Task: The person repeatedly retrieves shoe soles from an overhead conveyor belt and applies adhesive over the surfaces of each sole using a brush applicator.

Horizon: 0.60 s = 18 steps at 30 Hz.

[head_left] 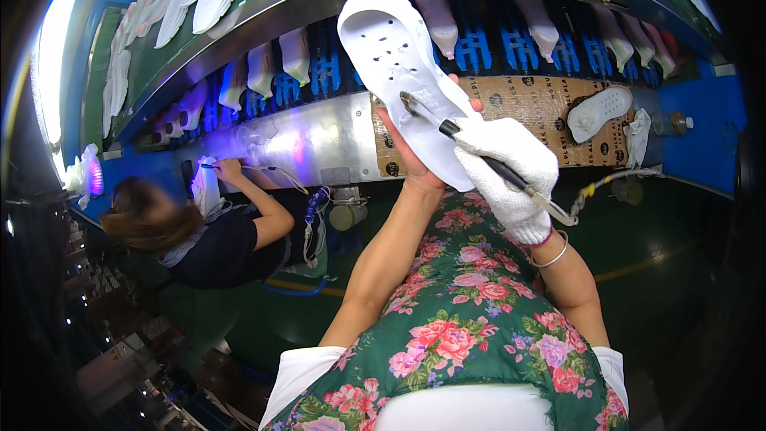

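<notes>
A white shoe sole [421,84], tilted with its cupped, perforated end up and away, rests in my bare left hand [411,148]. The fingers of that hand wrap round it from beneath, and some fingertips show past its right edge. My right hand [507,168], in a white knitted glove, is closed round the dark handle of a brush [431,116]. The bristles touch the inner face of the sole near its middle. A pale hose [550,206] runs from the handle's back end off to the right.
Printed cardboard [519,112] covers part of the metal bench [335,137]. On it lie another white sole [600,112] and a crumpled cloth [638,137], beside a small jar [681,123]. Behind, shoe parts hang on blue racks [472,52]. At left, a co-worker [215,231] handles a white piece.
</notes>
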Each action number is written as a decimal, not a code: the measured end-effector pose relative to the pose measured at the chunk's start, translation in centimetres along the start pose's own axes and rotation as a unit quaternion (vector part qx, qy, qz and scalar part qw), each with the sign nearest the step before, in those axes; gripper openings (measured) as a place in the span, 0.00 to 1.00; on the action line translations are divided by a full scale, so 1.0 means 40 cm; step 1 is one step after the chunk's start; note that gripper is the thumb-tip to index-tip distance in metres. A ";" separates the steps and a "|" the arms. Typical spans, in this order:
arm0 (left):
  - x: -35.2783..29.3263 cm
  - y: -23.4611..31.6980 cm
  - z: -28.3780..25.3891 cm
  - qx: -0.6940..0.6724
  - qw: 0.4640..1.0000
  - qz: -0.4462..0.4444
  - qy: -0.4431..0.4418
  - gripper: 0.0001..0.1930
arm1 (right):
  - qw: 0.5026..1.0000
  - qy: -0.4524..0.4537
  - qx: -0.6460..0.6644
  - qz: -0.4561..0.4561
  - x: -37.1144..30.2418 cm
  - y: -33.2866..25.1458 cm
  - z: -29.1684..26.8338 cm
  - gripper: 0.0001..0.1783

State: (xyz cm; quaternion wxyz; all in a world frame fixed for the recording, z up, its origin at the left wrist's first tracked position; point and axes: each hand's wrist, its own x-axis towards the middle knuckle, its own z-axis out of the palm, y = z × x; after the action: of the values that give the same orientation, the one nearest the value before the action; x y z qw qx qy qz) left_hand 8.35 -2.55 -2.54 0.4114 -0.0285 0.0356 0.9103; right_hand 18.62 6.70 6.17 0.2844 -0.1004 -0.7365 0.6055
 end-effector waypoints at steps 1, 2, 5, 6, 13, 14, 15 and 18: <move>0.002 0.003 0.004 -0.005 1.000 -0.016 0.000 0.55 | 0.992 -0.028 -0.086 -0.086 0.008 -0.004 -0.005 0.11; 0.002 0.004 0.008 -0.010 0.999 -0.031 0.001 0.56 | 0.969 -0.057 -0.171 -0.170 0.019 -0.021 -0.004 0.11; 0.007 0.020 0.007 -0.023 0.993 -0.068 -0.098 0.58 | 0.971 -0.126 -0.127 -0.158 0.005 -0.020 0.008 0.12; 0.009 0.028 0.007 -0.025 0.991 -0.066 -0.114 0.58 | 0.976 -0.134 -0.092 -0.147 0.015 -0.026 0.002 0.12; 0.014 0.059 0.016 -0.013 0.991 -0.101 -0.082 0.56 | 0.957 -0.136 -0.160 -0.200 0.017 0.002 0.001 0.13; 0.014 0.068 0.004 -0.009 0.985 -0.126 -0.118 0.56 | 0.958 -0.146 -0.154 -0.194 0.007 -0.011 0.008 0.15; 0.011 0.072 -0.005 -0.018 0.992 -0.097 -0.075 0.56 | 0.969 -0.162 -0.103 -0.156 0.012 -0.015 0.002 0.14; 0.007 0.074 0.009 0.005 0.996 -0.074 -0.043 0.58 | 0.990 -0.141 0.024 -0.007 0.016 -0.010 -0.019 0.12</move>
State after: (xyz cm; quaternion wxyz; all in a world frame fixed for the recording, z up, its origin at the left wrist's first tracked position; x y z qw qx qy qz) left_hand 5.92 -4.25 -2.10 0.4787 0.0102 0.0205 0.8777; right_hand 18.58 7.58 6.80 0.1842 -0.0014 -0.7551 0.6292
